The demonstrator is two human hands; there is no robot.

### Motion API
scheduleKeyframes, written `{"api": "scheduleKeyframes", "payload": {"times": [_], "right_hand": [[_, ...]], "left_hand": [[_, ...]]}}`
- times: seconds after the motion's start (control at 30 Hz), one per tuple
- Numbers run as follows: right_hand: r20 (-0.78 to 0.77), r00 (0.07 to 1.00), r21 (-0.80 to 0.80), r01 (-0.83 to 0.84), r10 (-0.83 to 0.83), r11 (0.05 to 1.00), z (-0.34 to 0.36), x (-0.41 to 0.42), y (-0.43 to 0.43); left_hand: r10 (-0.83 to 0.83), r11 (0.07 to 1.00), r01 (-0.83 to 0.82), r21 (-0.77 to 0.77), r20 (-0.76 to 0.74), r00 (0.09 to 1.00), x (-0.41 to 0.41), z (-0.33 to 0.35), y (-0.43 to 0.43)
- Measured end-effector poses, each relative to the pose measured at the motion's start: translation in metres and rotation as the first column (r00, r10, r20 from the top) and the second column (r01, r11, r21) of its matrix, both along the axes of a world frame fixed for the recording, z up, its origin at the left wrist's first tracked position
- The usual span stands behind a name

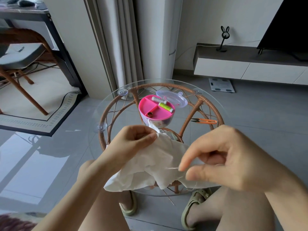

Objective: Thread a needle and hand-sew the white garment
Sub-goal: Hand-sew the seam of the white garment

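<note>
Pinching what appears to be the needle [173,168] between thumb and forefinger, the person's right hand [225,157] sits nearest the camera, above the knees. The thin sliver lies roughly level, its free end aimed left toward the cloth. Whether thread runs through it is too fine to tell.

The white garment [150,164] hangs rumpled just left of and under that hand, draped over the near edge of the glass worktop [208,110]. Its upper edge is held by the left hand [133,139], a little farther off, with the fingertips pressed together on the fabric.

The next stitch would seem to turn on that gap. The needle's point faces the cloth stretched between the two hands, so a short leftward push should meet it.

Beyond the hands stands a pink sewing box [150,105] carrying a white spool [159,100] and a green spool [165,106]. Its clear lid [173,97] lies behind it, and orange snips [205,121] lie to the right.
</note>
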State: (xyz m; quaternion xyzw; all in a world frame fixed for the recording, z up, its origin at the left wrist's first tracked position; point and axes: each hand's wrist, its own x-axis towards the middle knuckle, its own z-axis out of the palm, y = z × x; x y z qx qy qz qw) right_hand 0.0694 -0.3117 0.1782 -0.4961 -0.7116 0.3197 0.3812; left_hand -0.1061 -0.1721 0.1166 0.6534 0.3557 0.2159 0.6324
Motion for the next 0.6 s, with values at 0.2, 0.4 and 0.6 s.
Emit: {"api": "scheduleKeyframes", "payload": {"times": [0.2, 0.4, 0.6], "right_hand": [[0.172, 0.901, 0.178, 0.369, -0.399, 0.912, -0.029, -0.007, 0.028], [0.019, 0.962, -0.123, 0.274, -0.274, 0.954, -0.051, -0.008, 0.045], [-0.042, 0.941, -0.15, 0.327, -0.337, 0.933, -0.055, 0.001, 0.037]], "left_hand": [[-0.117, 0.97, 0.147, -0.193, 0.159, 0.98, -0.003, 0.004, -0.002], [-0.173, 0.964, 0.202, -0.174, 0.167, 0.971, -0.004, 0.006, -0.003], [-0.11, 0.99, 0.112, -0.091, 0.027, 0.994, -0.007, -0.004, -0.001]]}}
